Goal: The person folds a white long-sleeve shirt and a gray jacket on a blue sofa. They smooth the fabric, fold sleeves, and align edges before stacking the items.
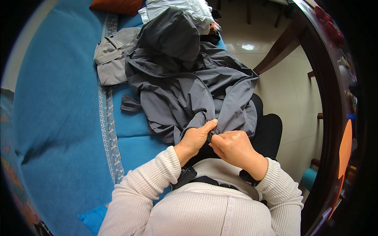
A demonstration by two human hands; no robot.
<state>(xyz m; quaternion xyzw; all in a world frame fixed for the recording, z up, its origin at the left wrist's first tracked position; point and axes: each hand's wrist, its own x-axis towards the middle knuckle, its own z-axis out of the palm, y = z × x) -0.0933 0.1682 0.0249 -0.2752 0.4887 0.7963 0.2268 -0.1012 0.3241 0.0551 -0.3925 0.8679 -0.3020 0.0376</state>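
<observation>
A grey hooded jacket (pixel 183 94) lies spread over the blue sofa and the person's lap, its hood away from the body. Its front zip stands apart higher up, and the two edges meet at the bottom end. My left hand (pixel 196 137) grips the jacket's hem at that point, thumb along the zip. Against it, my right hand (pixel 234 146) pinches the zip's lower end beside the slider (pixel 212 133). The fingertips of both hands nearly touch; the exact seating of the zip pin is hidden.
A folded beige collared shirt (pixel 110 65) lies left of the jacket on the sofa (pixel 65 88). White clothing (pixel 192 11) and an orange cushion (pixel 118 6) are at the far end. Along the right runs a dark wooden table (pixel 327 73) with an orange fly swatter (pixel 345 147) at its edge.
</observation>
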